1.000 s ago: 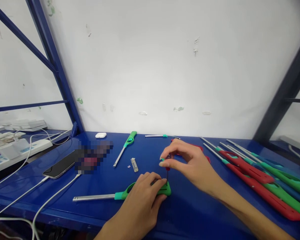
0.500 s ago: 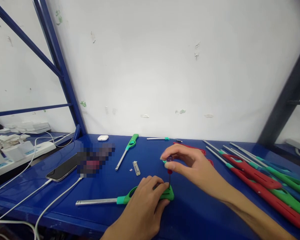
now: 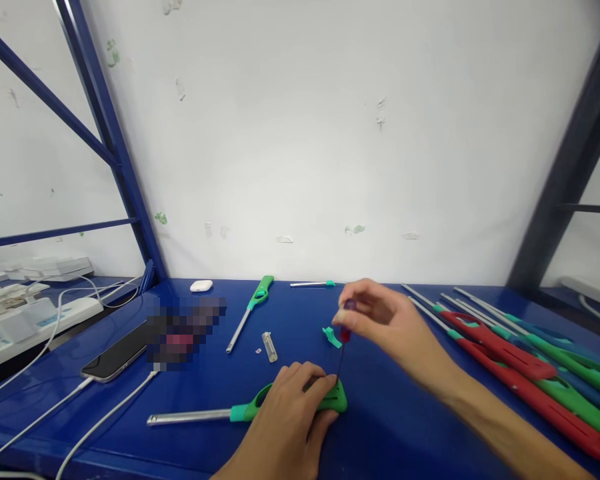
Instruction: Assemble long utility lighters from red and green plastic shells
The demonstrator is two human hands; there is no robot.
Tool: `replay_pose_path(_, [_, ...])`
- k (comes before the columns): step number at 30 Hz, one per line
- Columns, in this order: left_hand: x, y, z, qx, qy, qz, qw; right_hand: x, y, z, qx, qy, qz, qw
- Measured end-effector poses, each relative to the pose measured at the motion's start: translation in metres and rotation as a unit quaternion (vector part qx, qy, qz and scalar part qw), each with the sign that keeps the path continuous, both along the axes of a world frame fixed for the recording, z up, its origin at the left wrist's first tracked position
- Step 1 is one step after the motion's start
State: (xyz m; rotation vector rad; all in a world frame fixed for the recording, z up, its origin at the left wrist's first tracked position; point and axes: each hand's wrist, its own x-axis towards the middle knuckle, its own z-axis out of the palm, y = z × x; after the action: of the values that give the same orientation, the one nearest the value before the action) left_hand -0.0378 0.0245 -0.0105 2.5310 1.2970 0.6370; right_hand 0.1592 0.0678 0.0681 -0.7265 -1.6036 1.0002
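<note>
Looks like you've gone from nearly upright to leaning the red screwdriver (image 3: 345, 331) rightward, and way more of that teal piece (image 3: 332, 337) just left of your right hand (image 3: 380, 321) shows now. You're pinching the driver's handle between thumb and fingers. Your left hand (image 3: 293, 413), back up, grips the green lighter (image 3: 337, 398) underneath it on the tabletop (image 3: 395, 413).
</note>
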Motion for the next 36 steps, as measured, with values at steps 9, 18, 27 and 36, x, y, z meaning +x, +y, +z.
replay_pose_path(9, [0.002, 0.000, 0.002, 0.013, 0.032, 0.010, 0.999, 0.010, 0.018, -0.018, 0.075, -0.351, -0.084, 0.930])
replay_pose_path(18, [-0.026, -0.011, 0.018, 0.034, 0.148, 0.089, 0.984, 0.003, 0.018, -0.042, 0.125, -0.469, -0.046, 0.873])
replay_pose_path(27, [-0.041, -0.005, 0.019, 0.134, 0.132, 0.059, 0.980, -0.011, -0.009, -0.025, 0.056, -0.357, 0.104, 0.926])
replay_pose_path(36, [-0.043, 0.007, 0.028, 0.302, 0.052, 0.017, 0.952, -0.014, -0.013, -0.026, 0.124, -0.371, 0.118, 0.913])
